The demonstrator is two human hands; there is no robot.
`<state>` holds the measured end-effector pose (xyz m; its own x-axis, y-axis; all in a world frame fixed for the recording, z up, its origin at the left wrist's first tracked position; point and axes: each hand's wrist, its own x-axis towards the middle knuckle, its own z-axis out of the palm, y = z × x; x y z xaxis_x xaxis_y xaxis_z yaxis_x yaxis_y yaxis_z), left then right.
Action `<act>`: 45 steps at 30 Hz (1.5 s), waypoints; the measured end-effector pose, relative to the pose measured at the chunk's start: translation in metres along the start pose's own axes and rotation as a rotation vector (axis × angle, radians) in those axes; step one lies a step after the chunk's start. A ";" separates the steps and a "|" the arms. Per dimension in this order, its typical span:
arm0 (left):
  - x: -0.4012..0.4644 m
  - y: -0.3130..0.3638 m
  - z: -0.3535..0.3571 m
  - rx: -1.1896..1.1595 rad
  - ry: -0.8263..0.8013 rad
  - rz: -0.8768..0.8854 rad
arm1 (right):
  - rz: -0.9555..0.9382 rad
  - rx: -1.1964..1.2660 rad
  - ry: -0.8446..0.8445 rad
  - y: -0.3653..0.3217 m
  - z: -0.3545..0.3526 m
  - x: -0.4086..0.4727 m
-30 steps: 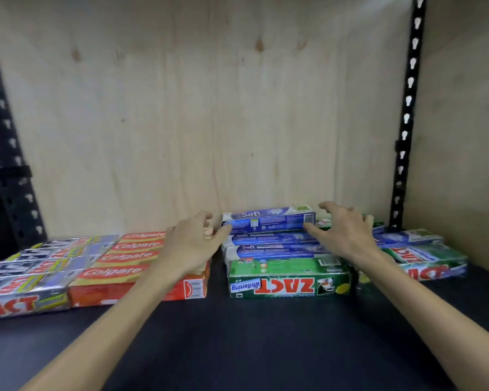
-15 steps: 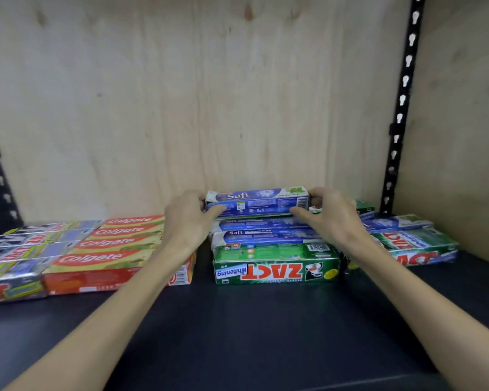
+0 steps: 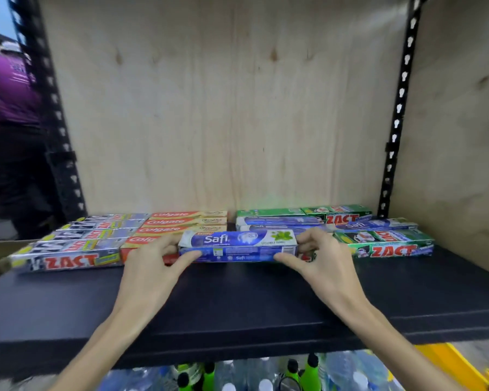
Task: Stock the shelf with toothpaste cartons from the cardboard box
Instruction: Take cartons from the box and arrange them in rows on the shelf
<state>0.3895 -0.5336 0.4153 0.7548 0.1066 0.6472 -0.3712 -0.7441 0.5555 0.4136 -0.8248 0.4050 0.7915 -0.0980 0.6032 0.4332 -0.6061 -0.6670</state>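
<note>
Two hands hold one blue Safi toothpaste carton [image 3: 239,246] by its ends, out in front of the stocked rows, at about 12 o'clock from the wrists.

The likeliest trouble, as I judge it, lies in the set-down. The carton is long and light and gripped only at its tips; if one end lets go first it could swing and knock the red Colgate cartons [image 3: 181,224] at 10 o'clock, or slide off the dark shelf board [image 3: 237,300] toward the bottles [image 3: 254,376] at 6 o'clock below. A hard squeeze could also dent the end flaps. Whether the carton rests on the board or hangs just above it cannot be told.

The left hand [image 3: 150,277] curls round the left end, thumb along the front face, fingers behind. The right hand [image 3: 326,270] pinches the right end likewise. Both are partly closed and grasping the carton, neither clenched tight.

Green ZACT cartons [image 3: 384,244] lie at 2 o'clock, silver ZACT cartons [image 3: 71,249] at 9 o'clock. The cardboard box is not in view.
</note>
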 end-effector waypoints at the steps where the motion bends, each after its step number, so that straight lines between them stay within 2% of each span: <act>1: -0.005 -0.002 -0.008 0.013 0.004 -0.001 | 0.000 0.007 -0.021 -0.005 0.002 -0.004; 7: -0.034 -0.032 -0.056 0.130 -0.080 -0.113 | 0.004 0.003 -0.226 -0.030 0.024 -0.027; 16: -0.043 -0.092 -0.121 0.383 0.010 -0.275 | -0.097 0.014 -0.324 -0.094 0.110 -0.039; 20: -0.043 -0.100 -0.128 0.438 0.003 -0.307 | -0.141 -0.012 -0.342 -0.101 0.121 -0.039; 24: -0.040 -0.084 -0.108 0.460 0.106 -0.241 | -0.158 -0.048 -0.346 -0.078 0.094 -0.031; 28: -0.015 -0.048 -0.061 0.327 0.143 -0.020 | -0.107 -0.133 -0.158 -0.029 0.042 0.004; 31: 0.019 -0.012 -0.011 0.210 0.041 0.044 | -0.069 -0.280 0.022 0.008 0.002 0.038; 33: 0.042 0.014 0.023 0.155 -0.085 0.027 | -0.005 -0.445 0.060 0.025 -0.018 0.059; 35: 0.064 0.038 0.055 0.184 -0.210 -0.012 | 0.092 -0.616 -0.014 0.038 -0.030 0.078; 38: 0.088 0.055 0.097 0.413 -0.347 -0.067 | 0.194 -0.728 -0.207 0.054 -0.033 0.097; 41: 0.095 0.059 0.120 0.576 -0.481 -0.151 | 0.167 -0.802 -0.306 0.069 -0.029 0.110; 45: 0.095 0.070 0.124 0.585 -0.558 -0.173 | 0.111 -0.789 -0.419 0.072 -0.030 0.121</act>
<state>0.5026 -0.6573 0.4505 0.9902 0.0230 0.1376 0.0004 -0.9868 0.1620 0.5276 -0.9039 0.4435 0.9703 0.0138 0.2416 0.0452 -0.9911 -0.1249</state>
